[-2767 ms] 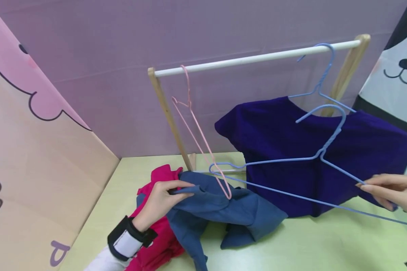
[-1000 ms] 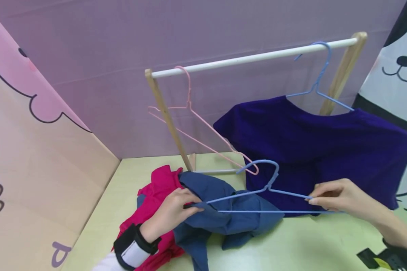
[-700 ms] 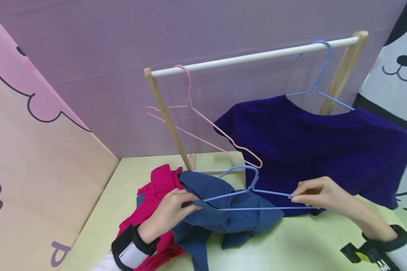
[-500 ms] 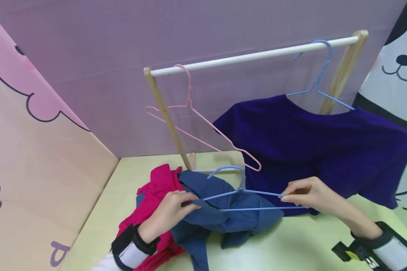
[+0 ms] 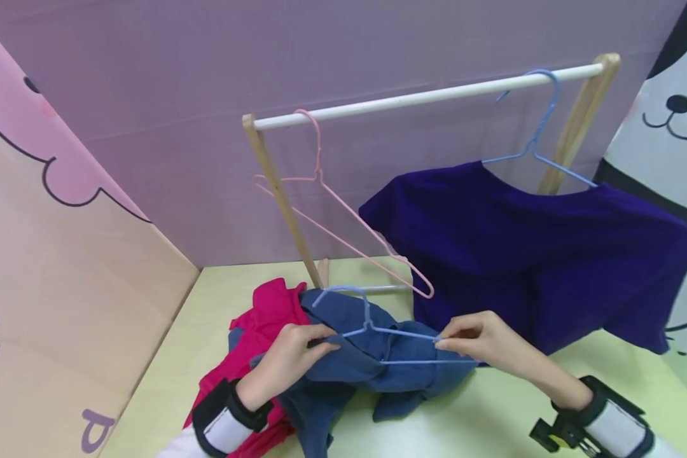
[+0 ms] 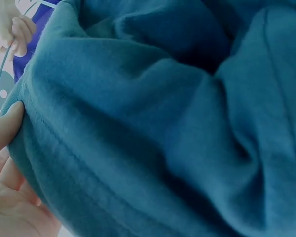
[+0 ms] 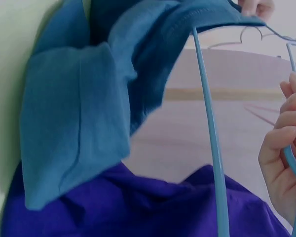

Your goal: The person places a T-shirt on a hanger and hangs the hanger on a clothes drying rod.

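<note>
My left hand (image 5: 294, 356) pinches the edge of a crumpled blue shirt (image 5: 372, 372) between thumb and fingers. In the left wrist view the thumb (image 6: 7, 126) presses on the seamed edge of the cloth. With thumb and fingertips, my right hand (image 5: 486, 340) holds one arm of a light blue wire hanger (image 5: 403, 332), its hook up and pointing left. The hanger's left end is hidden in the shirt near my left hand. In the right wrist view its lower bar (image 7: 209, 113) runs in under the shirt's edge.
Behind stands a rack with a white rod (image 5: 423, 97). A bare pink hanger (image 5: 343, 207) hangs at its left. At its right a dark purple T-shirt (image 5: 492, 242) hangs on another blue hanger (image 5: 535, 137). A red garment (image 5: 275, 312) lies at left on the pale green table (image 5: 435, 432).
My right hand has moved left with the blue hanger, whose left end has gone into the shirt's opening. My left hand keeps its pinch on the edge. The pink hanger has swung.
</note>
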The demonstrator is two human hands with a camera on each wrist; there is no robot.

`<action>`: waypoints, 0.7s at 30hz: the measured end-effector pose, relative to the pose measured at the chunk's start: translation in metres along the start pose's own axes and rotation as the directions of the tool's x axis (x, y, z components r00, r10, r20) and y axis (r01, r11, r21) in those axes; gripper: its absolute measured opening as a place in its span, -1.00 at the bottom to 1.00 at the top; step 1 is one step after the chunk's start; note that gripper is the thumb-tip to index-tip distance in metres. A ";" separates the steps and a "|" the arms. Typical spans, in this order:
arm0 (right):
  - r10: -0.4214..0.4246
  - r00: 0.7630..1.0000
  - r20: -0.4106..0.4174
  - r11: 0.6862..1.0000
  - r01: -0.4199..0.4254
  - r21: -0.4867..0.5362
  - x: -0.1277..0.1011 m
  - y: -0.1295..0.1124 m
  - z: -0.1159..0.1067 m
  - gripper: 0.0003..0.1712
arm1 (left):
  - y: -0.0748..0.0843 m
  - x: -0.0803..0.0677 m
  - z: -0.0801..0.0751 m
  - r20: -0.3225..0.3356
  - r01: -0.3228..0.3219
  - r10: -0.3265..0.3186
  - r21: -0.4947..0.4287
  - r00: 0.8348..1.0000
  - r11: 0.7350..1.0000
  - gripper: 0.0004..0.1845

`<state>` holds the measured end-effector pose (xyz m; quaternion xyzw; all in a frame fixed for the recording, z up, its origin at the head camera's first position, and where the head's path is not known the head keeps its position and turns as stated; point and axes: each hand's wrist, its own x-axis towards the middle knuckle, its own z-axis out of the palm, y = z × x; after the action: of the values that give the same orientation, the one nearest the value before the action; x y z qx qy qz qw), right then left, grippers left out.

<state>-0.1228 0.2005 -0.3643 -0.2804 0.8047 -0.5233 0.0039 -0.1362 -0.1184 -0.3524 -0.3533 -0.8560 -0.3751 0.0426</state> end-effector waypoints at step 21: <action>0.019 0.994 -0.111 0.997 -0.010 0.076 -0.005 -0.002 0.043 -0.96 | 0.005 0.010 0.009 -0.084 -0.063 0.056 -0.081 0.995 0.995 -0.87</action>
<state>-0.1052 0.1661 -0.3834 -0.2443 0.7853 -0.5683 -0.0269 -0.1389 -0.1038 -0.3526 -0.3643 -0.8262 -0.4233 0.0740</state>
